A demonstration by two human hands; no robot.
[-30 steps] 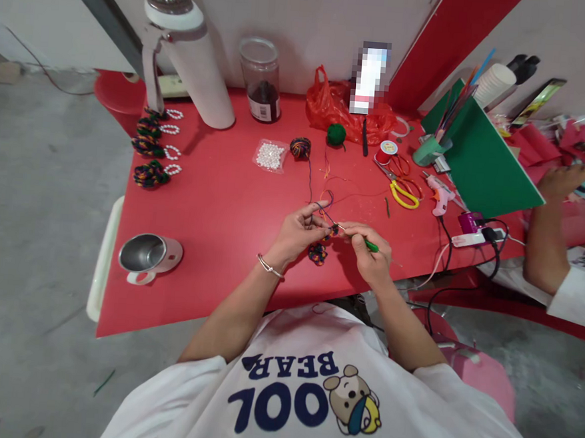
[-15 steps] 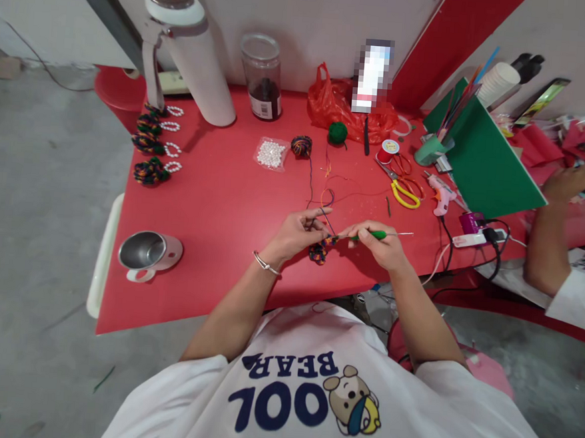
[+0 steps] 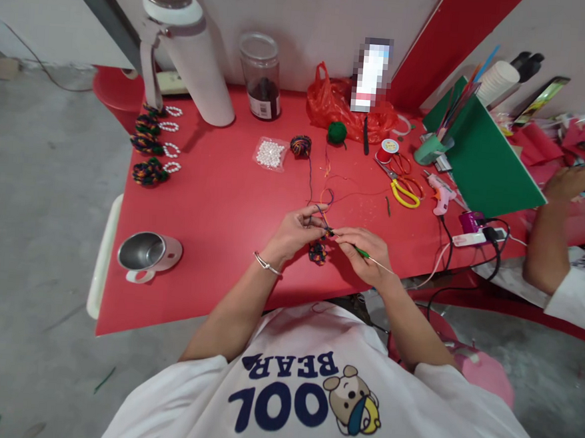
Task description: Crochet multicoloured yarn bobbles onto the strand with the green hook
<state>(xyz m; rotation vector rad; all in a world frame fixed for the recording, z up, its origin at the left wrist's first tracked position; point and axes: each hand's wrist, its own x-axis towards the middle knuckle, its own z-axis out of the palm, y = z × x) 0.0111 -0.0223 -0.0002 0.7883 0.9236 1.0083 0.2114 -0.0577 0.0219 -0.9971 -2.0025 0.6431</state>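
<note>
Between thumb and fingers, my left hand pinches a small multicoloured crochet piece, which hangs below the fingertips. Yarn runs over the left fingers and back to a dark multicoloured yarn ball. My right hand is closed around a crochet hook with a green grip; its metal shaft points toward the wrist, and its tip meets the crochet piece. Finished-looking yarn pieces with white bead loops lie in a column at the table's left. A green yarn ball sits beyond my hands.
On the red table stand a steel mug, a white flask and a plastic jar. A bead packet, yellow-handled scissors and a pink glue gun lie there. Another person's arm is at right, beyond a green board.
My right hand has turned and moved slightly left and down, swinging the hook's back end toward my wrist. My left hand stays nearly in place.
</note>
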